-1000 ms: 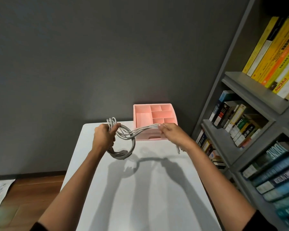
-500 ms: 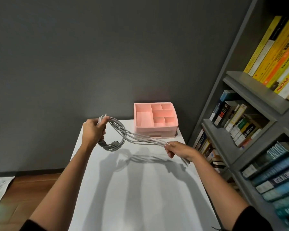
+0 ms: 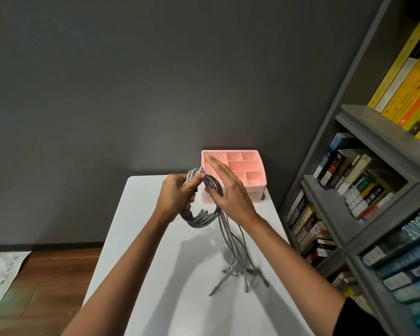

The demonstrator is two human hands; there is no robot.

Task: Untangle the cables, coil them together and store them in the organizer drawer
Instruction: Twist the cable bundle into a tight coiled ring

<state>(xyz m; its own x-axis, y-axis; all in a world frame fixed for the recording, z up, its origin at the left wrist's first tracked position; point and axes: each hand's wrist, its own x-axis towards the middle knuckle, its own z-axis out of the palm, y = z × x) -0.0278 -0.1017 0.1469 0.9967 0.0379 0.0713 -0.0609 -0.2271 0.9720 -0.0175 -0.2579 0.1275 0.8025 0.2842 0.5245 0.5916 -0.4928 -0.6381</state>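
Note:
Several grey cables (image 3: 199, 218) are bunched into a coil above the white table (image 3: 141, 238). My left hand (image 3: 176, 196) grips the top of the coil, and the loop hangs below it. My right hand (image 3: 228, 187) is against the strands on the coil's right side with its fingers straight. The loose cable ends (image 3: 238, 260) drop from there, and their plugs lie spread on the table. The pink organizer (image 3: 252, 187) stands at the table's far right; its open top compartments look empty and its drawer front is mostly hidden behind my right hand.
A grey bookshelf (image 3: 359, 183) packed with books stands close along the table's right edge. A dark grey wall (image 3: 155, 81) is behind the table. Wooden floor (image 3: 46, 275) and a pale sheet (image 3: 0, 270) lie to the left.
My right hand let go of the stretched strands and came up to the coil with straight fingers. The loose ends now hang down to the table. My left hand moved right, toward the organizer.

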